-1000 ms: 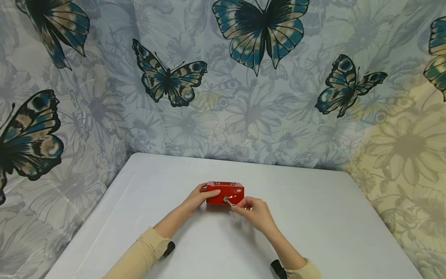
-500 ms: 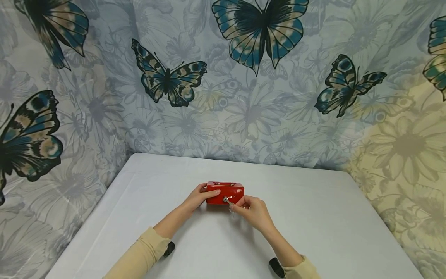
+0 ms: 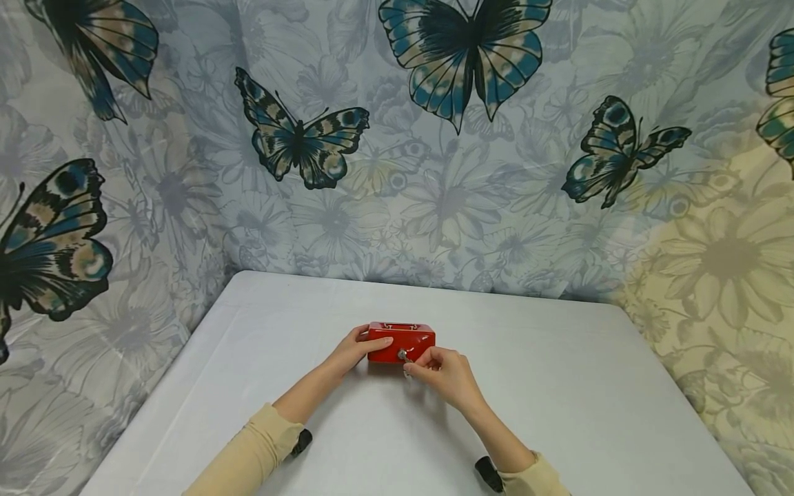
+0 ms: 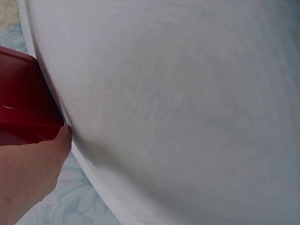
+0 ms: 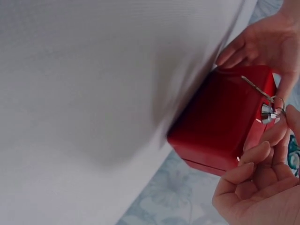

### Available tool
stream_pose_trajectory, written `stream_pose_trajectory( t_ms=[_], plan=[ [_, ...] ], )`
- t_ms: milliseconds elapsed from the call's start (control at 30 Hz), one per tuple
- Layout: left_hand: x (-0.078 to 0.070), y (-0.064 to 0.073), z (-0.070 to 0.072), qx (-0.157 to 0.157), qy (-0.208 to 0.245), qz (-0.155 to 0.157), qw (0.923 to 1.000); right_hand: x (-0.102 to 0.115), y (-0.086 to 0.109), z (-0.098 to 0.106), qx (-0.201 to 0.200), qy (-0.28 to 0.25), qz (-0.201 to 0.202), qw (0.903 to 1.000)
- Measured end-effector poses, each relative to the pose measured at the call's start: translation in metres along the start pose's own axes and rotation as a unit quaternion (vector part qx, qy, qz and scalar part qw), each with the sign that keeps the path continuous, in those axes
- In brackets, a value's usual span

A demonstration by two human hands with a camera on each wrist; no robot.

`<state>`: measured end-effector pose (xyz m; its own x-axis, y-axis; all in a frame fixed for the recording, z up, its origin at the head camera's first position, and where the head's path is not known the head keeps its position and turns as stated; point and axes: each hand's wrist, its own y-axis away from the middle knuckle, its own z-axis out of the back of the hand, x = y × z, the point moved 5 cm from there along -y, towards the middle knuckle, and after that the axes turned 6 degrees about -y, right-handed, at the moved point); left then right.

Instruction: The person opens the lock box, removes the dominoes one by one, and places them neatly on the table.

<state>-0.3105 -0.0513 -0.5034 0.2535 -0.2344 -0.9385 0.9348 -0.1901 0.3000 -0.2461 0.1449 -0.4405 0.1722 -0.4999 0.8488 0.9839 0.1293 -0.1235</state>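
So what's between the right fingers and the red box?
A key, in the silver lock on the red box; the head view shows it.

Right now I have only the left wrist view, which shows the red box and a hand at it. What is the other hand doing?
Observer: The right hand pinches a key at the lock.
Operator: Which side of the box is that on?
Observer: The side that faces the head camera.
Operator: Anything hanging there?
Observer: Yes, in the right wrist view what looks like a second key hangs beside the lock.
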Motion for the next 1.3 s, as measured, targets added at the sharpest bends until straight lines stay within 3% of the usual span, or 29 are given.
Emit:
stream_pose_trajectory(
  t_ms=[600,1300],
  plan=[
    [-0.001,0.0,-0.001,-0.001,-0.001,-0.002,1.0,0.006,-0.005,-0.006,-0.013,-0.022,0.016,0.9995],
    [-0.001,0.002,0.0,0.0,0.004,0.004,1.0,0.005,-0.012,-0.007,-0.025,-0.003,0.026,0.9993]
  ],
)
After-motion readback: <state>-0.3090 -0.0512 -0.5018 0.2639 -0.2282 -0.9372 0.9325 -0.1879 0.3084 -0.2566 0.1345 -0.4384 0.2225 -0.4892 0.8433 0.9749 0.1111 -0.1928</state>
